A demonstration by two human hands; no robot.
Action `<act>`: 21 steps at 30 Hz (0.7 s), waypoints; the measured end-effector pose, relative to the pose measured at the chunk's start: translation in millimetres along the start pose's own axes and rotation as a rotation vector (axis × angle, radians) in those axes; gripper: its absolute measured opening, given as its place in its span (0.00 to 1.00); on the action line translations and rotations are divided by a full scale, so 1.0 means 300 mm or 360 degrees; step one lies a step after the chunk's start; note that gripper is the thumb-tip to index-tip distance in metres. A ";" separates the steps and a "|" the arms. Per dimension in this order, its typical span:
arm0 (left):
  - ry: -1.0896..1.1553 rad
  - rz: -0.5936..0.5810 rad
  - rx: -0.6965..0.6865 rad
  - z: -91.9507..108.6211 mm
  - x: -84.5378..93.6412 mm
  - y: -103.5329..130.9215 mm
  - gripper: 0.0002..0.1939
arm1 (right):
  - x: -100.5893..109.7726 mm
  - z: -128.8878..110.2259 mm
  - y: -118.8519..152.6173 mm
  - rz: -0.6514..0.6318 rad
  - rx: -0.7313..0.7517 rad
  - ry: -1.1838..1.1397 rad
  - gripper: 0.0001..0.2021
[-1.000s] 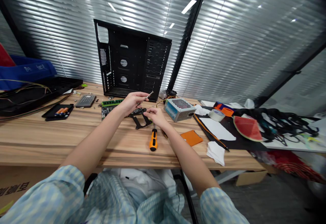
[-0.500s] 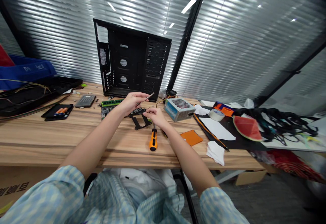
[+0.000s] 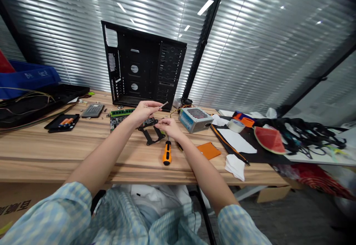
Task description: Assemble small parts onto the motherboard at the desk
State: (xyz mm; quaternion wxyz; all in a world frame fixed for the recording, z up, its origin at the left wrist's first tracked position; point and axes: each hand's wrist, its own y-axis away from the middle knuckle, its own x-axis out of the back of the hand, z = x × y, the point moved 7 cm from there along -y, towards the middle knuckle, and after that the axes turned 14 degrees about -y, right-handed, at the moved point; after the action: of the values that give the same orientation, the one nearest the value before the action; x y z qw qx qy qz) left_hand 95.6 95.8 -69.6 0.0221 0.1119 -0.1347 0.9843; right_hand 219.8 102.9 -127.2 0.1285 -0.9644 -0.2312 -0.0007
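Observation:
My left hand (image 3: 145,111) is closed in a pinch on a thin, pale strip (image 3: 164,104), its tip pointing up and right; I cannot make out its exact kind. Just to the right and a little lower, my right hand (image 3: 170,127) has thumb and finger pressed together near the black bracket (image 3: 151,140); whatever they hold is too small to tell. Below the right hand lies an orange and black screwdriver (image 3: 167,153), its shaft partly hidden. Behind my left wrist, a circuit board (image 3: 115,121) with a green memory module (image 3: 121,112) is partly covered.
A black computer case (image 3: 146,61) stands open at the back. To the right are a power supply (image 3: 194,120), an orange plate (image 3: 209,150) and crumpled white paper (image 3: 235,166). On the left lie a drive (image 3: 92,111) and a black tray (image 3: 54,127) of orange-handled bits.
My right hand has shifted very slightly left. The pale strip in my left hand has turned a little, and more of it shows behind the fingers.

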 end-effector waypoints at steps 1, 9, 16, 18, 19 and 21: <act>-0.0060 0.0004 -0.0017 0.004 0.000 0.002 0.23 | -0.004 -0.001 0.003 -0.0015 -0.0031 -0.0015 0.16; -0.0356 0.0013 -0.0067 -0.007 -0.008 0.016 0.19 | -0.041 0.022 0.016 -0.0168 -0.0199 -0.0092 0.17; -0.0205 -0.0116 0.0145 -0.133 -0.003 0.041 0.22 | -0.089 0.071 0.009 -0.0415 -0.0084 0.0128 0.16; -0.0066 -0.0140 0.0236 -0.168 -0.005 0.050 0.24 | -0.100 0.086 0.010 -0.0467 -0.0065 0.0187 0.16; 0.0002 -0.0151 0.0279 -0.183 -0.008 0.054 0.24 | -0.106 0.091 0.013 -0.0495 -0.0059 0.0209 0.16; 0.0100 -0.0167 0.0348 -0.207 -0.013 0.058 0.24 | -0.113 0.098 0.018 -0.0541 -0.0073 0.0223 0.16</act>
State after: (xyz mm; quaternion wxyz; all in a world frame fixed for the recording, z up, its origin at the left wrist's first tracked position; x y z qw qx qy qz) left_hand 84.9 95.7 -133.2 0.0655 0.0895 -0.0197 0.9936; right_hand 190.2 90.4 -159.0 0.1202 -0.9117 -0.3812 -0.0949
